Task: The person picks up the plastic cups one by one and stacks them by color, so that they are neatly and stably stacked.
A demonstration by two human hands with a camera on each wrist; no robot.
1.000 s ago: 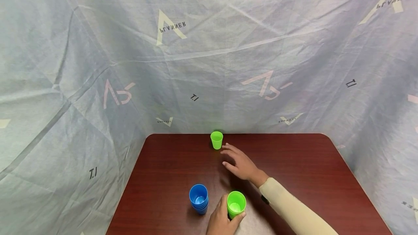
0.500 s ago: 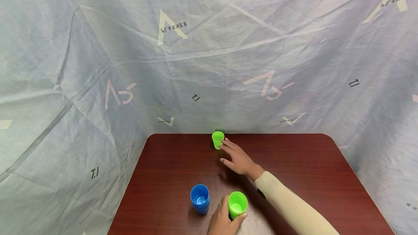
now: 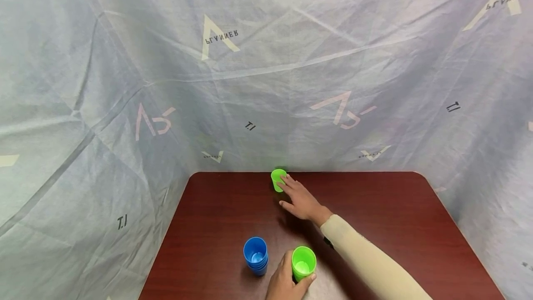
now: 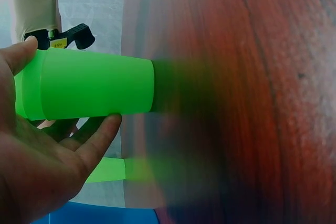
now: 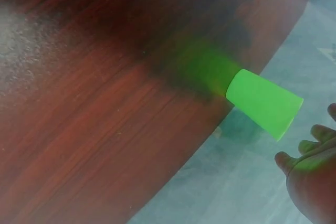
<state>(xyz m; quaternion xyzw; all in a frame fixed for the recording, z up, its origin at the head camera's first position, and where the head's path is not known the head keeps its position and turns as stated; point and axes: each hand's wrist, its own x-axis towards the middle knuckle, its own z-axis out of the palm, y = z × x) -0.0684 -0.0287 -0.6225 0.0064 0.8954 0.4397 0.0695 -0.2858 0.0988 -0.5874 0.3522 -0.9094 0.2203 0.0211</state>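
Note:
My left hand [image 3: 285, 280] grips a green plastic cup [image 3: 303, 265] that stands upright near the front of the table. In the left wrist view, thumb and fingers wrap this green cup [image 4: 100, 85]; a seam near its rim may be a second nested cup, but I cannot tell. At the back edge stands another upright green cup [image 3: 276, 178]. My right hand [image 3: 303, 202] reaches over beside it, fingers extended, and partly covers it in the head view. The right wrist view shows a gap between that far green cup [image 5: 265, 103] and the fingertips [image 5: 284, 160].
A stack of blue cups [image 3: 256, 256] stands just left of my left hand. The dark red wooden table [image 3: 216, 216] has rounded back corners. Grey printed cloth [image 3: 266, 82] hangs close behind the back edge and along both sides.
My right hand has moved forward and slightly left, so its fingers now overlap the far green cup in the head view. The left hand and its cup stay in place.

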